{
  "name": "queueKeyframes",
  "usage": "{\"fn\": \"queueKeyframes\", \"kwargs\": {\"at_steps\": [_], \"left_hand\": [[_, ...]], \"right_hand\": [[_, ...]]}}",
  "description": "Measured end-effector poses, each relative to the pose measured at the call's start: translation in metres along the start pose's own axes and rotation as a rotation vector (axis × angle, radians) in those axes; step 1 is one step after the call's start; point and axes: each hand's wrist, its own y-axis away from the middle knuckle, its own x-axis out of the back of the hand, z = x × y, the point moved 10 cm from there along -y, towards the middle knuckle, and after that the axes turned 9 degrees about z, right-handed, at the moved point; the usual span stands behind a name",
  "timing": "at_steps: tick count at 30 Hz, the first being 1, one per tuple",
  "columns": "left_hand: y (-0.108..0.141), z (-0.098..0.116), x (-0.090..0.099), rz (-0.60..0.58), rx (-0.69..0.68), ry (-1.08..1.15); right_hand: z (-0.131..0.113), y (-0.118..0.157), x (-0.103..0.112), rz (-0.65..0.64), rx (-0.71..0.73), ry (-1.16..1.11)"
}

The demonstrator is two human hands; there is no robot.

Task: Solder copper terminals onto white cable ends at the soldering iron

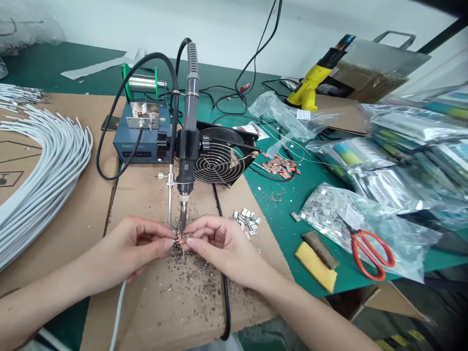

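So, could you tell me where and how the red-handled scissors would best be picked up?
I'd take the scissors by their red loops, the right hand coming from the near right side. The loops are wide and lie toward that side, while the blades point away to the left, over the clear plastic bag.

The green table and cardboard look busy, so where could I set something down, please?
Bare green table shows between the metal pieces and yellow sponge, and bare cardboard between the bundled white cables and left hand. It is crowded beneath the soldering iron.
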Motion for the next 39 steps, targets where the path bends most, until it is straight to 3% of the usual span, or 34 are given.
{"fn": "queueKeyframes", "kwargs": {"at_steps": [10,22,29,39], "left_hand": [[0.003,0.005,-0.002,-0.027,-0.029,0.018],[0.002,-0.002,0.001,-0.003,0.028,0.012],[0.004,0.003,-0.003,-0.029,0.004,0.025],[0.002,0.002,-0.003,-0.025,0.006,0.047]], "right_hand": [[-0.005,0.003,0.000,-0.042,0.027,-0.005],[-0.003,0.002,0.001,-0.017,0.012,0.029],[-0.006,0.003,-0.002,-0.075,0.032,-0.050],[-0.007,0.003,0.000,-0.048,0.033,0.004]]}}
